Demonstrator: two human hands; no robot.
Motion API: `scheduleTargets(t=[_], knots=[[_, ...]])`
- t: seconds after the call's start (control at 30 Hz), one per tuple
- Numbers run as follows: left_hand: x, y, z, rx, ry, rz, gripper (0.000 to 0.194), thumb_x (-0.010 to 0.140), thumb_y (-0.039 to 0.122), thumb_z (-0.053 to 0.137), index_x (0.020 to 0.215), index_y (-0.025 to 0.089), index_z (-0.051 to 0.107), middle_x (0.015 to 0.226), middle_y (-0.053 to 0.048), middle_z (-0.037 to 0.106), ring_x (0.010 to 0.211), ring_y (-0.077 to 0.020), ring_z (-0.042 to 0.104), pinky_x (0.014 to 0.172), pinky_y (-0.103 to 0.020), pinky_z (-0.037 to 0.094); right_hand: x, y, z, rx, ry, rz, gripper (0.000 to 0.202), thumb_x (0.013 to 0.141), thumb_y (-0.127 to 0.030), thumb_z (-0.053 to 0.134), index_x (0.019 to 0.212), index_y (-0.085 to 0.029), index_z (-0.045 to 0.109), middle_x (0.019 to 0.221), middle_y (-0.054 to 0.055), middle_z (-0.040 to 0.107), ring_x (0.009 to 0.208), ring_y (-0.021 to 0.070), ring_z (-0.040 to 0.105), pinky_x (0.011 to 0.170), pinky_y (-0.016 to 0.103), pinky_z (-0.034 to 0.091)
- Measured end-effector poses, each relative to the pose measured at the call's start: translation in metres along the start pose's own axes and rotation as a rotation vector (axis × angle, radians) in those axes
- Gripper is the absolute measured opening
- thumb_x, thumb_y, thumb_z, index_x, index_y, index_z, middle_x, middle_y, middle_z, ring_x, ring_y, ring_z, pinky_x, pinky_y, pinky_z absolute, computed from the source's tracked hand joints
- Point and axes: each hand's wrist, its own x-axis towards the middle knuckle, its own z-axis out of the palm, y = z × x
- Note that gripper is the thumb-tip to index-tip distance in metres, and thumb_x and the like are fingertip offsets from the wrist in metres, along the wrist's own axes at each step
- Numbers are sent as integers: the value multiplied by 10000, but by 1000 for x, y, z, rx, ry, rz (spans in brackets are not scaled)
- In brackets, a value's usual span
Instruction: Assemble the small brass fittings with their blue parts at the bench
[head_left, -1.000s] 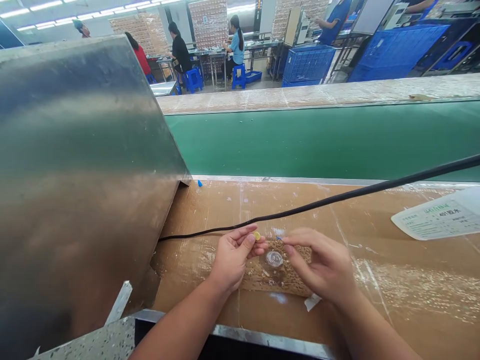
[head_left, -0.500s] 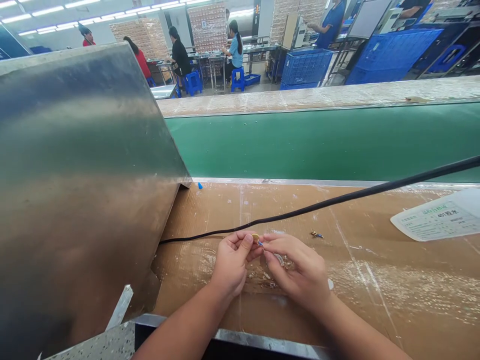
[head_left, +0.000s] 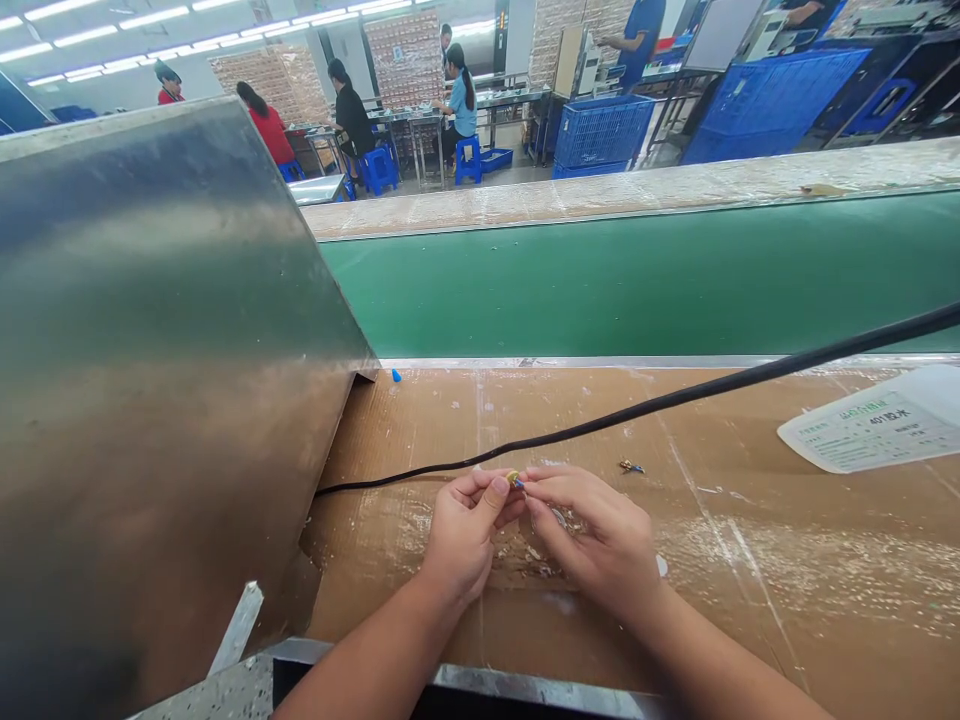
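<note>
Just below the black cable, both hands meet over the brown work surface. Between the thumb and fingers of my left hand (head_left: pixel 469 520) is a small round yellow piece (head_left: pixel 512 478). A tiny blue part (head_left: pixel 518 484) sits at its right side, by the fingertips of my right hand (head_left: pixel 600 535). The right fingers are closed in a pinch at this blue part; their exact grip is too small to tell. A small gold and blue piece (head_left: pixel 631 467) lies on the surface to the right of the hands.
A large metal box (head_left: pixel 165 400) stands at the left. The black cable (head_left: pixel 645 408) crosses behind the hands. A labelled white bottle (head_left: pixel 885 420) lies right; a small blue cap (head_left: pixel 396 376) sits near the green belt (head_left: pixel 637 280). Seated people (head_left: pixel 352 120) are in the background.
The camera view has shifted slightly. Both hands stay together at nearly the same spot, and the yellow piece between them appears slightly turned.
</note>
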Motion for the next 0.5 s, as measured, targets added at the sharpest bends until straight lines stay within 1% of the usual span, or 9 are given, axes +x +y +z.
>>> scheduleTargets(t=[0.13, 0.33, 0.5], knots=[[-1, -3, -3, 64, -13, 62, 373, 560, 485, 979, 744, 200, 825, 806, -58, 798, 732, -115, 749, 710, -157, 624, -2, 2, 0, -38, 7, -19, 160, 960, -95, 625, 1015, -212, 721, 966, 55, 787, 925, 212, 775, 844, 347, 674], [-2, -3, -7, 242, -47, 192, 364, 656, 526, 926, 805, 205, 841, 852, -104, 808, 796, -181, 774, 790, -255, 658, -2, 1, -1, -72, 7, -82, 175, 966, -76, 619, 1045, -202, 712, 1007, 62, 784, 935, 199, 772, 855, 324, 672], [-4, 1, -7, 374, -40, 286, 328, 718, 511, 889, 833, 207, 847, 875, -114, 810, 823, -204, 780, 795, -262, 652, -1, 1, -2, -67, -12, -86, 188, 965, -70, 612, 1051, -205, 712, 1011, 57, 785, 926, 195, 773, 848, 316, 679]])
